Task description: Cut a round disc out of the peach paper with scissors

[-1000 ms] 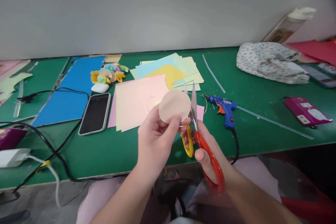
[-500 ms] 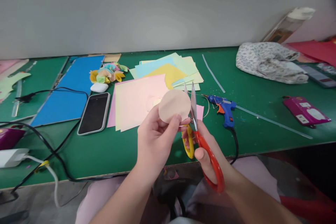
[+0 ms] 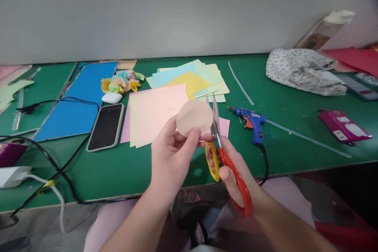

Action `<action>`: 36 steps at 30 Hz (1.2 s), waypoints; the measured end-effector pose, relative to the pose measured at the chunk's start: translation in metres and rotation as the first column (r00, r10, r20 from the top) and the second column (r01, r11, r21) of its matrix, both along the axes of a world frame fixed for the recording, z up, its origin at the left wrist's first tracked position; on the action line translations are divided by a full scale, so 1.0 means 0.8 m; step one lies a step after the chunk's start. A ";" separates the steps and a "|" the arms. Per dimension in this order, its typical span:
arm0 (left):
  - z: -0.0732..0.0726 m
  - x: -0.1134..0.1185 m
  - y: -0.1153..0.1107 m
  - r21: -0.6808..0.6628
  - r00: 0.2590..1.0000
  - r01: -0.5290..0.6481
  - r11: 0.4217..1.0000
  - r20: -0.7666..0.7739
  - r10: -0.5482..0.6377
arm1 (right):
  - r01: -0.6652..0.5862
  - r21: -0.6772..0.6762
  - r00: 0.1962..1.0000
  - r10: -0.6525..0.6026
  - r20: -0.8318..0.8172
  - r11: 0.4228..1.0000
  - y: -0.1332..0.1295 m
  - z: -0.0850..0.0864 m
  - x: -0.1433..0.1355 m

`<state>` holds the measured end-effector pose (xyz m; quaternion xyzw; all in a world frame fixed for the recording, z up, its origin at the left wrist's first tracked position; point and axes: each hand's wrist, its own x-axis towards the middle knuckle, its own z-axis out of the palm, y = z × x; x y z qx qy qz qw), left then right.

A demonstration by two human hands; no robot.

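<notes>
My left hand (image 3: 174,153) pinches a round peach paper disc (image 3: 195,117) by its lower edge, thumb in front. In my right hand (image 3: 233,181) is a pair of scissors (image 3: 217,128) with one red and one yellow handle. Their blades point up and stand slightly parted, close along the disc's right edge. Behind the disc lies a stack of pink and cream paper sheets (image 3: 153,114), partly hidden by my left hand. Farther back are overlapping blue, yellow and green sheets (image 3: 189,76).
A blue glue gun (image 3: 252,122) with a glue stick lies to the right, its cable trailing off the front edge. Left are a phone (image 3: 106,128), a white case (image 3: 112,98), paper flowers (image 3: 122,80), a blue board (image 3: 79,98) and black cables. A patterned cloth (image 3: 301,71) and purple device (image 3: 344,126) sit right.
The disc and my left hand have shifted slightly left, leaving the blades a little farther from the left fingers. The scissor blades remain slightly parted.
</notes>
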<state>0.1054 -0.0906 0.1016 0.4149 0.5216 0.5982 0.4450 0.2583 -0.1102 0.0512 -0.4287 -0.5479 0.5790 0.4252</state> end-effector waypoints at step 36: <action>-0.013 -0.018 0.011 0.071 0.996 -0.088 0.994 -0.006 0.088 | -0.015 -0.051 0.998 0.012 -0.063 0.999 0.000 -0.001 -0.004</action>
